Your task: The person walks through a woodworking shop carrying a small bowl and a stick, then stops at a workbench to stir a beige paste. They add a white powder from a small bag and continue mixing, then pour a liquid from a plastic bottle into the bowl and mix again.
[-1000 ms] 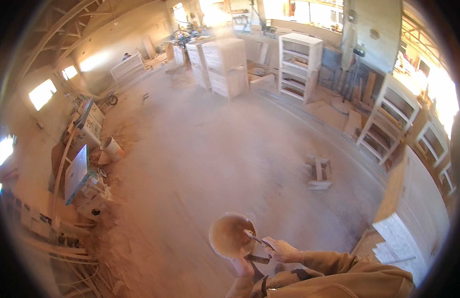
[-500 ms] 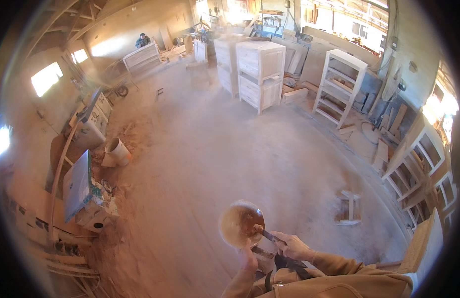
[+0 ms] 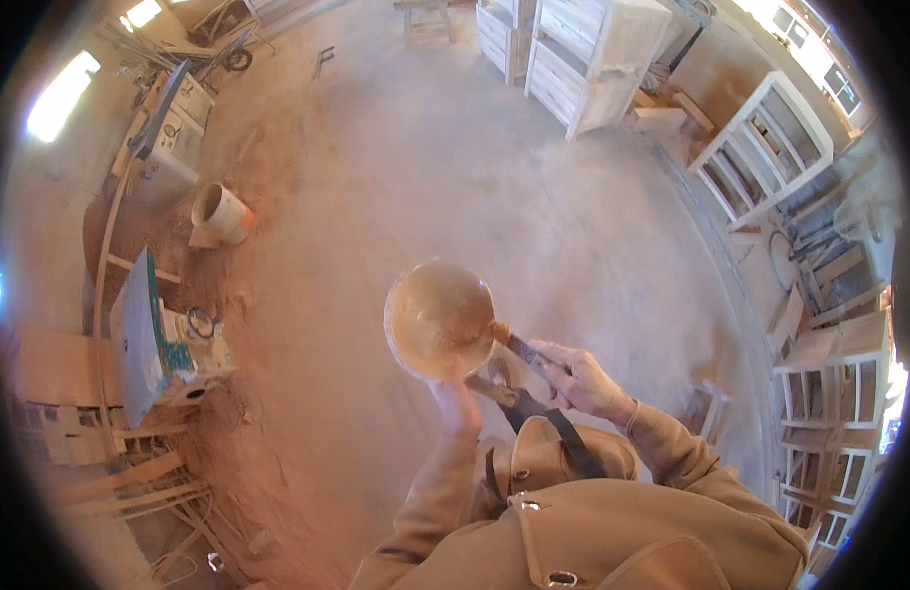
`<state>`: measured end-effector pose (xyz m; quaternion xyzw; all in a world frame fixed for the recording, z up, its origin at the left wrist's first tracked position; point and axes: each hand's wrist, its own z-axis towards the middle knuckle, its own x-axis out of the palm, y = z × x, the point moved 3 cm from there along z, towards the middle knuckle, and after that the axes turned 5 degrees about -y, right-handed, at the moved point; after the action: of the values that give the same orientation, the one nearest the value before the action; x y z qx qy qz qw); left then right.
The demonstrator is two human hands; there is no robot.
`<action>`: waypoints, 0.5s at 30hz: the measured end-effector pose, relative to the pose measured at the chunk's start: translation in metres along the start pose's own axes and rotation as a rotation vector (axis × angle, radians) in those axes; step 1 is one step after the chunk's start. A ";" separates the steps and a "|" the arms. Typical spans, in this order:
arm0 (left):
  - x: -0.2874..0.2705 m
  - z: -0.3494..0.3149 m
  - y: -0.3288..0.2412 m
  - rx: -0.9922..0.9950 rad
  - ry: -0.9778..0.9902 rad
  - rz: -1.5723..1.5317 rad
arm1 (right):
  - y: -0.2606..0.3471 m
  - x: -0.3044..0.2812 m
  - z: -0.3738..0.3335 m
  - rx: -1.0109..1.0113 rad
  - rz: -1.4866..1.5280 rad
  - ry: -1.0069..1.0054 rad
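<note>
A round wooden bowl is held up in front of me, its pale rounded outer side toward the camera. My left hand grips it from below at its near edge. My right hand is closed around a dark-handled tool whose tip touches the bowl's right edge. My tan jacket sleeves come in from the lower edge, and a dark strap crosses my chest.
The sawdust-strewn workshop floor spreads below. Unpainted wooden cabinets and open shelf units stand at the top and right. A machine and a bucket sit at the left. A small wooden stool lies near my right arm.
The view has tilted down and turned, so the cabinets and shelves have slid toward the top and right. The bowl now appears larger and higher; both hands keep their hold.
</note>
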<state>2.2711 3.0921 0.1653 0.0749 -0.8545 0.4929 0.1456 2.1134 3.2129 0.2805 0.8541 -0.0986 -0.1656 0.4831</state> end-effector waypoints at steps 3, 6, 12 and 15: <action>0.043 0.037 -0.037 0.025 -0.022 -0.012 | 0.041 -0.017 0.062 -0.025 0.033 0.046; 0.069 0.085 -0.054 0.032 -0.016 0.054 | 0.068 -0.027 0.123 0.022 0.058 0.072; 0.115 0.202 -0.073 0.062 -0.030 0.000 | 0.114 -0.036 0.257 0.106 0.179 0.133; 0.140 0.270 -0.094 0.013 -0.052 -0.011 | 0.143 -0.038 0.337 0.123 0.232 0.151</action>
<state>2.1166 2.8142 0.1602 0.0937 -0.8543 0.4957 0.1254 1.9498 2.8850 0.2491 0.8750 -0.1698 -0.0376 0.4518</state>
